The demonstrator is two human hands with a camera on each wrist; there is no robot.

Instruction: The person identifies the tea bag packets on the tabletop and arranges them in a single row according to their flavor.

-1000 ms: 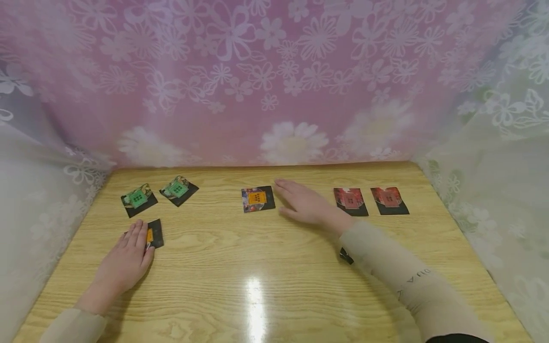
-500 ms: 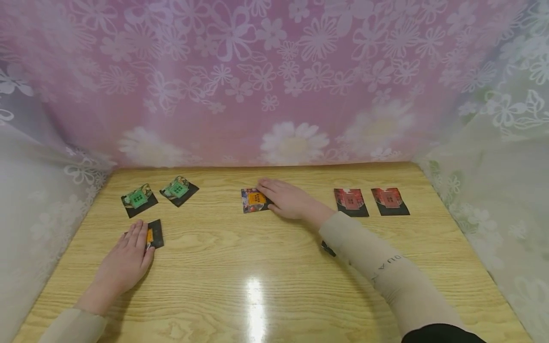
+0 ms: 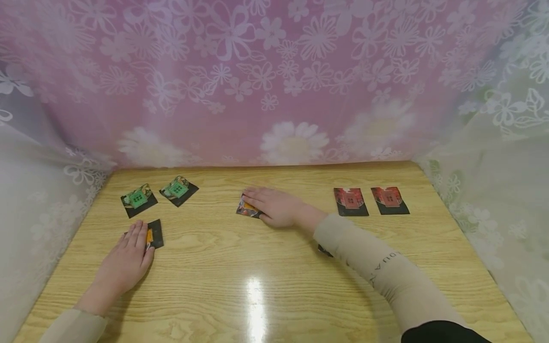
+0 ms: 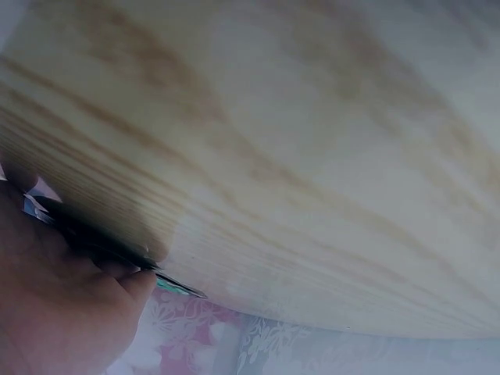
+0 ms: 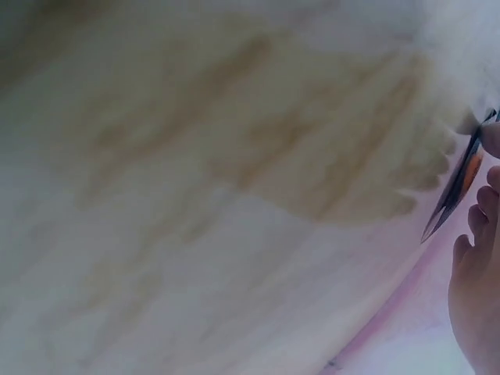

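My right hand point(image 3: 276, 207) lies with straight fingers over a small flat packet point(image 3: 247, 210) in the middle of the table. That packet is black with an orange label and a colourful print, and its right part is hidden under the hand. In the right wrist view, the fingers point(image 5: 480, 209) lie along the packet point(image 5: 461, 181). Over at the left, my left hand point(image 3: 124, 259) rests with extended fingers on another black packet with an orange label point(image 3: 155, 233). The left wrist view catches this packet's dark edge point(image 4: 101, 241) beside the hand point(image 4: 66, 305).
Two green-labelled packets point(image 3: 138, 198) lie at the back left of the wooden table point(image 3: 206, 286). Two red-labelled packets point(image 3: 351, 202) lie at the back right. A dark corner of something point(image 3: 324, 250) shows beneath the right sleeve. A pink floral curtain point(image 3: 223, 105) hangs behind.
My right hand has moved left onto the middle packet, which has turned and shifted slightly left and toward me. The left hand has stayed in place.
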